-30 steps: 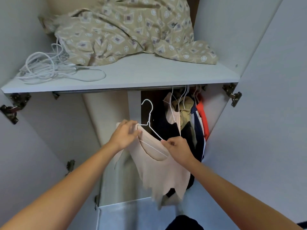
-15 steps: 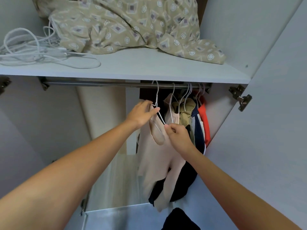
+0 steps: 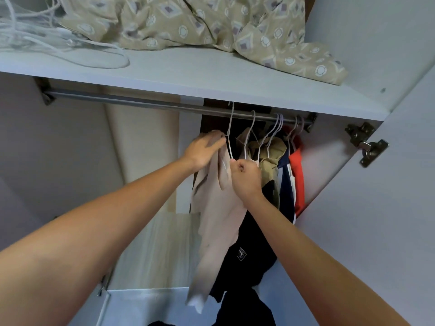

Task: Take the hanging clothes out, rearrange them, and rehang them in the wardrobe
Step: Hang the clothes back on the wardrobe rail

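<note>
Wardrobe, doors open. Shelf (image 3: 188, 74): patterned bedding (image 3: 188, 22) at back, white cord (image 3: 47, 41) at left corner, partly cut off. Rail (image 3: 146, 105) beneath: beige garment (image 3: 216, 212) on white hanger (image 3: 230, 130), hooked beside clothes bunched at rail's right end (image 3: 282, 165). Left hand (image 3: 204, 149) fingers curled on garment's shoulder; right hand (image 3: 246, 177) pinches hanger wire. Garment hems hidden below.

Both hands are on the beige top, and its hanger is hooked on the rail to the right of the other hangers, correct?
Not quite: the head view shows the beige top on its hanger left of the other hangers on the rail. Both hands, left and right, are on it.
</note>
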The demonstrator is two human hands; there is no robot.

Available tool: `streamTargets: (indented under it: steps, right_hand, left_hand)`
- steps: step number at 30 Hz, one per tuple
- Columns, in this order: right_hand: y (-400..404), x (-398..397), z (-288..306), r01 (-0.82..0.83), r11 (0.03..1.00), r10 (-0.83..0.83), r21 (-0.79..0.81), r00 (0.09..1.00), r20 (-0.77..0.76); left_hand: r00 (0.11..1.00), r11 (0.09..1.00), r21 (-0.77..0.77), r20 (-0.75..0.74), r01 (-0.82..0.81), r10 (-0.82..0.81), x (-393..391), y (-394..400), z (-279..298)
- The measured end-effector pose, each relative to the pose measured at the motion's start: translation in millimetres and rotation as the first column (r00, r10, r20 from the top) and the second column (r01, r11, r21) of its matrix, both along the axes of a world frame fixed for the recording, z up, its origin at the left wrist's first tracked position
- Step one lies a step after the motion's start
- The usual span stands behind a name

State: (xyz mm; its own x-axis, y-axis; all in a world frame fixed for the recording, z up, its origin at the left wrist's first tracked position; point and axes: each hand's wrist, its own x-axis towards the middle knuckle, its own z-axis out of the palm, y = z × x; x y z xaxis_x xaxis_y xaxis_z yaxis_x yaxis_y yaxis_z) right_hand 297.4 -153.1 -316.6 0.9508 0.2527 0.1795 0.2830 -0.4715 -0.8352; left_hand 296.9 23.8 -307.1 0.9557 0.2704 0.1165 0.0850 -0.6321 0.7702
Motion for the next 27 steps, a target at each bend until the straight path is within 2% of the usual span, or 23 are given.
streamTargets:
  steps: [3,8,11,16,19,23,27]
  right_hand:
    - [-3,3,-11,0.055,0.996,-0.053,-0.077,0.998,0.023]
    - [-11,3,-11,0.128,0.953,-0.089,-0.276,0.985,0.15]
    - [-19,-7,-1,0.109,0.913,-0.024,-0.392,0.976,0.216]
    - [-31,-41,15,0.045,0.877,0.1,-0.478,0.957,0.274]
    - [-20,-69,21,-0.027,0.864,0.181,-0.502,0.948,0.26]
    - [21,-105,29,-0.192,0.837,0.337,-0.512,0.918,0.207]
    - [64,-137,32,-0.407,0.785,0.545,-0.467,0.812,0.209]
  left_hand:
    - [0.999,0.999,-0.03,-0.006,-0.035,0.035,-7,9,-12]
    - [0.993,0.998,-0.03,-0.108,-0.055,0.052,-36,24,-27]
    - [0.985,0.997,-0.001,-0.159,-0.074,0.073,-64,29,-28]
    - [0.975,0.986,0.11,-0.172,-0.125,0.143,-136,32,-10]
    - [0.968,0.962,0.224,-0.16,-0.155,0.194,-190,41,8]
    - [0.941,0.886,0.409,-0.148,-0.221,0.303,-255,49,29]
    - [0.865,0.808,0.481,-0.178,-0.34,0.47,-308,40,32]
